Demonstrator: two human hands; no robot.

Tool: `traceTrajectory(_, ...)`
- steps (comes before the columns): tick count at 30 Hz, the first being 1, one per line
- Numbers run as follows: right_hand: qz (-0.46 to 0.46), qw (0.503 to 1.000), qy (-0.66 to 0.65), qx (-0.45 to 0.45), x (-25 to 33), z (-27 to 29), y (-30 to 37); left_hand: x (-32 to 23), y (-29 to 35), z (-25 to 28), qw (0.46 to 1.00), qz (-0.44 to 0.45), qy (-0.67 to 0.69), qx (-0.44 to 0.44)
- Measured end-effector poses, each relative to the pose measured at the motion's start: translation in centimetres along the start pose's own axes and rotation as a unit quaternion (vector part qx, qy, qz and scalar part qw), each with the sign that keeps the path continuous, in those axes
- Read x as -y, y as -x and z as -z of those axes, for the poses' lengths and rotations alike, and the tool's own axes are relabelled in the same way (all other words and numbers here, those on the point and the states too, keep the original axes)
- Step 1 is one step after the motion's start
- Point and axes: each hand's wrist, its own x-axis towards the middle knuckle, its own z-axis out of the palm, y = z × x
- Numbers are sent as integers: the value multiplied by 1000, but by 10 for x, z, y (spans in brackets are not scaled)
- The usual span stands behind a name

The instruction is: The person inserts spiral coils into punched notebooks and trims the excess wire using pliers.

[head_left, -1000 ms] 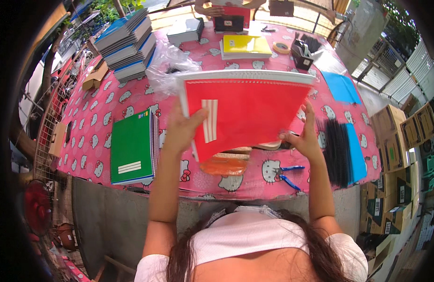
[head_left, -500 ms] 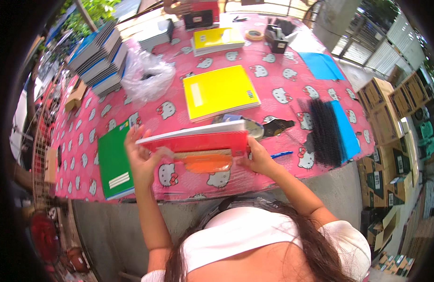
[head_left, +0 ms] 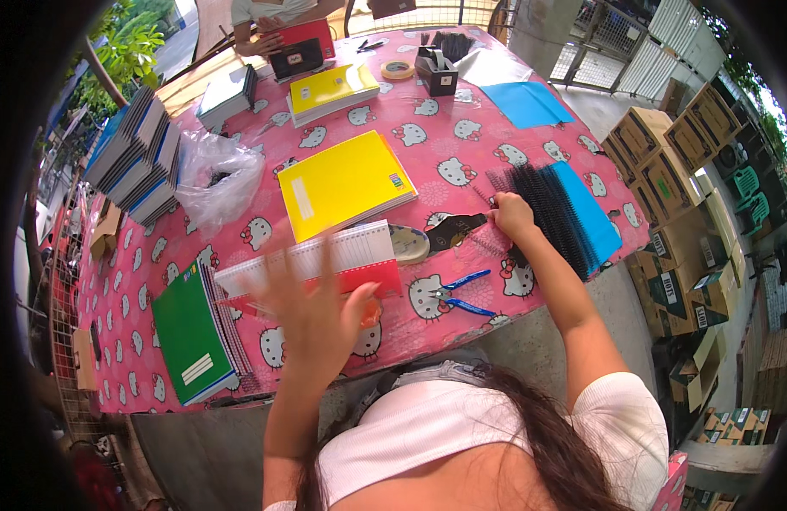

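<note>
My left hand (head_left: 312, 311), blurred by motion, is spread over an unbound red notebook (head_left: 372, 279) whose white lined pages (head_left: 359, 245) face up; an orange item (head_left: 371, 313) shows partly beside its near edge. Further right, my right hand (head_left: 514, 217) has its fingers closed on a thin dark spiral binding coil (head_left: 473, 184) at the left side of a pile of black coils (head_left: 551, 213). These lie partly on a blue cover sheet (head_left: 591, 213). Blue-handled pliers (head_left: 461, 294) rest between my hands, near an oval dish (head_left: 410, 244).
Green notebooks (head_left: 193, 332) lie at left, yellow notebooks (head_left: 342, 183) ahead. Tall notebook stacks (head_left: 138, 153) and a plastic bag (head_left: 219, 179) stand far left. A tape dispenser (head_left: 436, 72) is at the back. Across the table a person holds a red notebook (head_left: 318, 38). Cardboard boxes (head_left: 657, 187) stand right.
The red notebook has been lowered from between both hands to the table. My right hand has left it and reached right to the coils; my left hand has opened above it.
</note>
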Motion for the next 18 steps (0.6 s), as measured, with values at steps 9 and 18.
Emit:
traceTrajectory(9,140,982,-122,-16,95,86,34,19,-32,-33,988,48,50,137)
traceTrajectory(18,290,870,-399,-30,169,104,77,8,-20,-31,982,25,184,19)
